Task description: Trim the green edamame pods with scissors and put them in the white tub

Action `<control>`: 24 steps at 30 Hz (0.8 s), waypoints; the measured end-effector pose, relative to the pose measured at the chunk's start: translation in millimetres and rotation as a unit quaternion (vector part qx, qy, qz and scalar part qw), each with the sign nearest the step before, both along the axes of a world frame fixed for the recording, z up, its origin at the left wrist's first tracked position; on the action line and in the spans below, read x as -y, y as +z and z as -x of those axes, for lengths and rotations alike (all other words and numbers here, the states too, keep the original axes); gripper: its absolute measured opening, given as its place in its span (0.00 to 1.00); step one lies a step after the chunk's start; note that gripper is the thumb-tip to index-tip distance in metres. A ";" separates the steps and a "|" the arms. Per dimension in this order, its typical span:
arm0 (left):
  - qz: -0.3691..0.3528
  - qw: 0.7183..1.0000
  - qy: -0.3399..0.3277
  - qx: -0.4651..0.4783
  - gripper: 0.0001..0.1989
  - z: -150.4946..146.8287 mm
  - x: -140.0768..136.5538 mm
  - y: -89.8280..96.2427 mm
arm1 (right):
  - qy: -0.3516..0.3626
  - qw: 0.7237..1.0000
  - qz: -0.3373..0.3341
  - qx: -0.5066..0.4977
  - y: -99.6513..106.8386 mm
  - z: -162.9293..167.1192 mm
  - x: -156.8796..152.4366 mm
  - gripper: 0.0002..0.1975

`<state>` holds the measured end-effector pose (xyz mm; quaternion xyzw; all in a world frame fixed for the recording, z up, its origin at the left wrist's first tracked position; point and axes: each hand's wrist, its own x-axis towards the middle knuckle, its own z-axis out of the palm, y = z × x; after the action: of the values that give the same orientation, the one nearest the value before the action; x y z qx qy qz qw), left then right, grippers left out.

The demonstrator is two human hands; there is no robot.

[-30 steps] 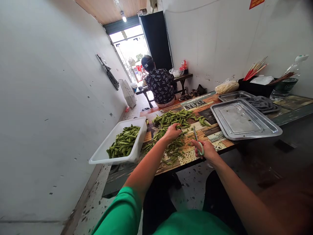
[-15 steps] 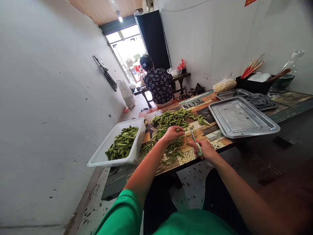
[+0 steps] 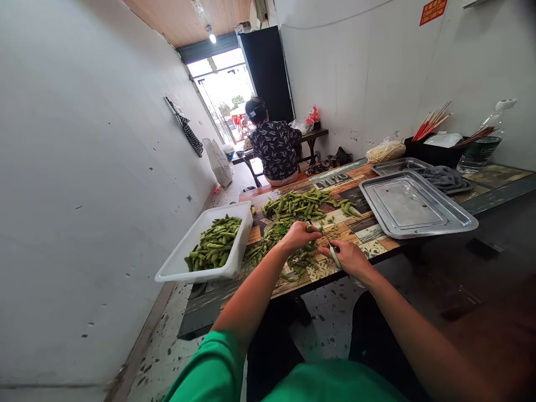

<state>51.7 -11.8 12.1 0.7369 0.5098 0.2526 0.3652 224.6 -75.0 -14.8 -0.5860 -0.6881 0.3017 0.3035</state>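
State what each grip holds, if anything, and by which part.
The right grip holds scissors by the pale green handle; the left grip holds at least one green pod, but which part it pinches is too small to tell.

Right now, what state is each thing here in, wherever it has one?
Left hand, gripping at least one green pod
Right hand, gripping scissors
Scissors, held, whether open unclear
White tub, part filled with pods
Pod heap, loose
Large metal tray, face up, specked
Gray cloth, crumpled
Bottle, capped, upright
Ceiling light, lit
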 end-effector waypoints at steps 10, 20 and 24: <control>0.119 0.976 0.066 0.169 0.20 3.0 1.5 4.3 | -0.003 0.996 0.029 -0.088 -2.1 -0.7 3.8 0.20; 0.140 0.914 0.124 0.359 0.18 -9.3 7.7 -0.7 | 0.016 0.923 0.199 -0.330 -3.7 10.6 8.7 0.20; 0.149 0.924 0.096 0.339 0.18 -12.5 12.6 -2.1 | 0.026 0.928 0.183 -0.325 -2.2 11.3 6.1 0.21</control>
<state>64.2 -24.4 10.0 0.4917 0.4558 0.4420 0.5959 213.4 -81.2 -17.0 -0.4834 -0.4996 0.6041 0.3896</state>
